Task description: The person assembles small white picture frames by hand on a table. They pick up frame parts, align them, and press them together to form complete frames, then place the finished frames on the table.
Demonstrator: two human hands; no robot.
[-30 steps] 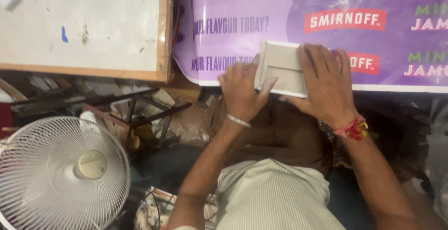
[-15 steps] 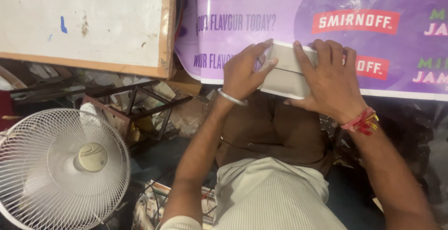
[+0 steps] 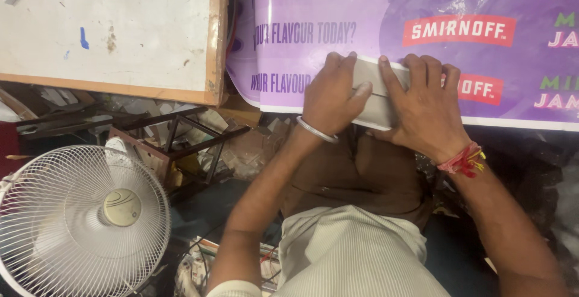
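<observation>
Fingers of left hand [image 3: 329,95] and right hand [image 3: 425,110] grip closed white box [image 3: 377,95]; contents hidden

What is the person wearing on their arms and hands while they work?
Both arms are bare from the elbow down, with no gloves. The left hand has a plain silver metal bangle at the wrist. The right hand has a red thread band with yellow strands tied round its wrist. A pale sleeve edge shows on the left upper arm.

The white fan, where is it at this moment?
In the head view, the white fan stands at lower left, below the white board and left of the person's left forearm.
</observation>
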